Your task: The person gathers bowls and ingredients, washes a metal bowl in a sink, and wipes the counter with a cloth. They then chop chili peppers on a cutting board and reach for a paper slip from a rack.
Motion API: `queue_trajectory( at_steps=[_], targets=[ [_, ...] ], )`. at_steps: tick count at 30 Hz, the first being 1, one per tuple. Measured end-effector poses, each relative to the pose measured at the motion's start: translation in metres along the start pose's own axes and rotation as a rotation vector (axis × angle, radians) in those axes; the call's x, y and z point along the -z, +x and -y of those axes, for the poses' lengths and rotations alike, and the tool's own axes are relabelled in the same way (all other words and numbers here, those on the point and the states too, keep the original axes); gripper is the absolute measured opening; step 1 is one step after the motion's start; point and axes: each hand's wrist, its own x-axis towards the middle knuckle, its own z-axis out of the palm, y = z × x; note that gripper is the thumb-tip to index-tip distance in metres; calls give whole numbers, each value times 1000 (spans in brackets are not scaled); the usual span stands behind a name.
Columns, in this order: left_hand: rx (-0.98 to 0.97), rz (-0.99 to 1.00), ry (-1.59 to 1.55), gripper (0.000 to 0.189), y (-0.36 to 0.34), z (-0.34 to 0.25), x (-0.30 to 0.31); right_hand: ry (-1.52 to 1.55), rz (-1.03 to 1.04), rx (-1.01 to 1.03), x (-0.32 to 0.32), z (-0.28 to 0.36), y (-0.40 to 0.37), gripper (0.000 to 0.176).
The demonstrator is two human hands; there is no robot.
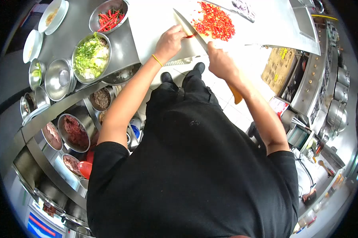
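My right hand (223,62) is wrapped round a kitchen knife (190,28); its yellow handle end shows below my wrist. The blade slants across the white cutting board (151,23). Close to the blade's left side, the fingers of my left hand (170,43) are closed on a red chili pepper (190,36), whose tip pokes out toward the knife. A heap of chopped red chili (215,23) lies on the board to the right of the blade. Whole red chilies (110,19) fill a metal bowl (92,22) left of the board.
Beside the chilies stands a metal bowl of chopped greens (91,55). White bowls (33,45) and stacked metal bowls (58,79) are farther left. Containers of raw meat (75,133) sit below the counter. A stove (311,79) runs along the right.
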Motion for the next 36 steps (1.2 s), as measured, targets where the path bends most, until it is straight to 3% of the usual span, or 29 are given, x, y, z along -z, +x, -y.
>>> queue_trajectory(
  at_steps=[1,6,11,13,21,23,25,26,36],
  targets=[
    [-3,-8,4,8,1,0,-1,-66,-154,63,-14,-4,-2,27],
    [2,-5,1,10,-5,0,-6,123,7,-67,-2,4,21,23],
    [95,-11,4,9,1,-5,-3,49,42,-59,5,9,0,22],
    [92,13,14,7,1,-5,-1,18,-219,55,-27,1,4,23],
    [103,-18,87,4,-1,-7,-3,79,63,-116,21,25,3,19],
    [102,-24,96,5,0,-5,-3,25,33,-80,-3,17,1,19],
    [55,-52,18,4,-1,-4,-4,81,-154,-29,-28,10,11,20],
    [51,-49,19,4,-1,-3,-5,133,-96,-108,-23,15,19,20],
    [39,-70,61,4,-3,-8,-1,161,97,-185,15,12,29,25]
  ],
)
